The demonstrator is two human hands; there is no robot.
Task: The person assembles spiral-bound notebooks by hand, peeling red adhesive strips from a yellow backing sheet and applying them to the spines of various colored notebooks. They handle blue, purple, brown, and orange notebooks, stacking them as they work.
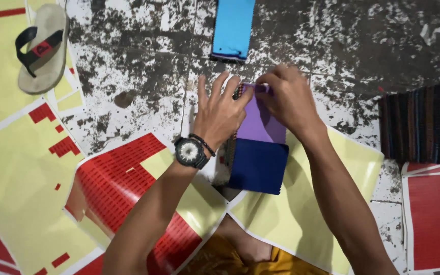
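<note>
My left hand [219,113], with a black wristwatch [189,152] and a thin bracelet, rests its fingers on the left edge of a purple fabric swatch [259,125]. At the top edge of that same swatch, my right hand [287,99] pinches it between thumb and fingers. Just below the purple swatch lies a dark blue swatch [258,165], overlapping a pale yellow backing sheet [301,214]. Both swatches appear to belong to one stack with a dark edge on its left.
A light blue swatch [232,28] lies at the top centre on the worn floor. A sandal [42,48] sits top left. Red sticker sheets [113,183] and yellow backing sheets [11,168] cover the left; a stack of dark striped swatches [423,122] and another red sheet [436,219] are at the right.
</note>
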